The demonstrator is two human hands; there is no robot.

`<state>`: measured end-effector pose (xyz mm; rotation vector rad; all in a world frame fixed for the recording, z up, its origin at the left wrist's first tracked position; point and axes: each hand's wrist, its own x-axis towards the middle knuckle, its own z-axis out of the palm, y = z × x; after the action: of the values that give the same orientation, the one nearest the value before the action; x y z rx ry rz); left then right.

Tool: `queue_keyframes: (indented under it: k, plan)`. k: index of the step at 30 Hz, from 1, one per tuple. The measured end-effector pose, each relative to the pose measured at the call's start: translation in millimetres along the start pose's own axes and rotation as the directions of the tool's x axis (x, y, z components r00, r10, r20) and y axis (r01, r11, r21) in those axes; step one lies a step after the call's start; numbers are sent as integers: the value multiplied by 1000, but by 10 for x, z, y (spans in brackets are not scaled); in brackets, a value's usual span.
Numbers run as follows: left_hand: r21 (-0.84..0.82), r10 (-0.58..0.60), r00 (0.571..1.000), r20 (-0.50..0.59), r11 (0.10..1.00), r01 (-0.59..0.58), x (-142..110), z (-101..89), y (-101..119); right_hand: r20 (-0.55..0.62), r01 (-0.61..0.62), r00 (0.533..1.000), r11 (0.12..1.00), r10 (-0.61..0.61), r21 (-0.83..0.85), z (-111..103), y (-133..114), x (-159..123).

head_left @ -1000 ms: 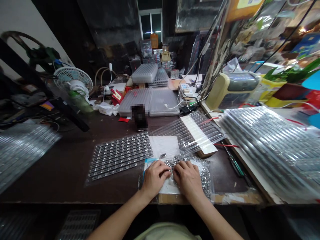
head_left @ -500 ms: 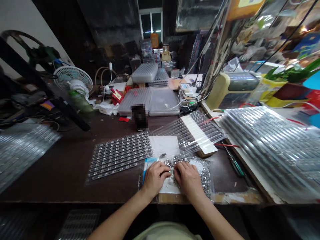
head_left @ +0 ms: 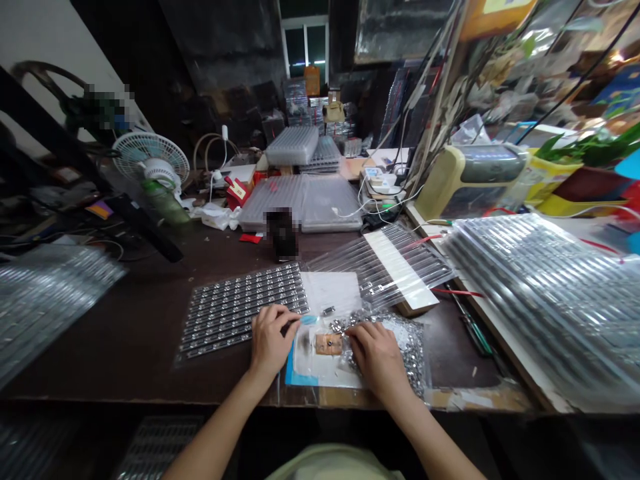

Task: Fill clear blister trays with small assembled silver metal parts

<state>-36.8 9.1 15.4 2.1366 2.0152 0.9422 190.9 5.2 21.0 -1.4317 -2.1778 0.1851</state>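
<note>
The bare left hand (head_left: 271,339) is beside one clear plastic tray (head_left: 183,355) of small silver pieces (head_left: 240,307), the bare right hand (head_left: 378,352) at one heap of tiny silver metal parts (head_left: 413,355); the two stand apart, whether gripping anything I cannot tell. One tan rectangular block (head_left: 329,345) lies between them.

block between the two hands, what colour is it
The block is light orange-brown; it shows best in the head view.

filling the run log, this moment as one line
left hand: by tray | right hand: at metal parts | tan block: between hands
</note>
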Motion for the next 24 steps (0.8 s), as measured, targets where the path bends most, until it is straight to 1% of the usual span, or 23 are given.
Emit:
queue_keyframes:
  k: [2, 4, 7, 9, 11, 13, 16, 18, 19, 22, 24]
  plan:
    - [71, -8, 1000, -21, 997, 10, -52, -66, -132, 14, 14, 1000, 995, -13, -98, 3, -10, -12]
    - [113, -20, 999, -39, 993, 24, -116, -119, -224, 35, 32, 999, 990, -27, -134, 12, -24, -19]
    - [126, -26, 998, -61, 991, 34, -159, -172, -256, 57, 46, 998, 985, -36, -168, 42, -41, 3]
    - [94, -10, 999, -53, 996, 15, -120, -180, -191, 80, 61, 996, 973, -45, -223, 75, -44, 44]
    - [36, 25, 1000, -15, 999, -25, -28, -154, -66, 113, 97, 991, 953, -67, -285, 114, -44, 97]
    - [-22, 73, 996, 43, 997, -72, 96, -88, 92, 147, 144, 984, 930, -99, -337, 154, -43, 143]
    - [-65, 122, 986, 117, 991, -115, 282, 65, 317, 177, 199, 974, 903, -141, -380, 194, -32, 161]
    - [-65, 131, 979, 154, 990, -122, 375, 166, 423, 171, 191, 976, 912, -137, -362, 198, -8, 131]
    - [-64, 134, 976, 171, 990, -125, 409, 205, 458, 164, 178, 978, 928, -130, -328, 192, 9, 106]
    - [-94, 130, 971, 202, 989, -113, 455, 245, 483, 125, 128, 986, 984, -112, -128, 160, 64, 23]
    - [-172, 81, 978, 195, 984, -48, 437, 209, 436, 94, 85, 992, 996, -88, 34, 144, 78, -19]
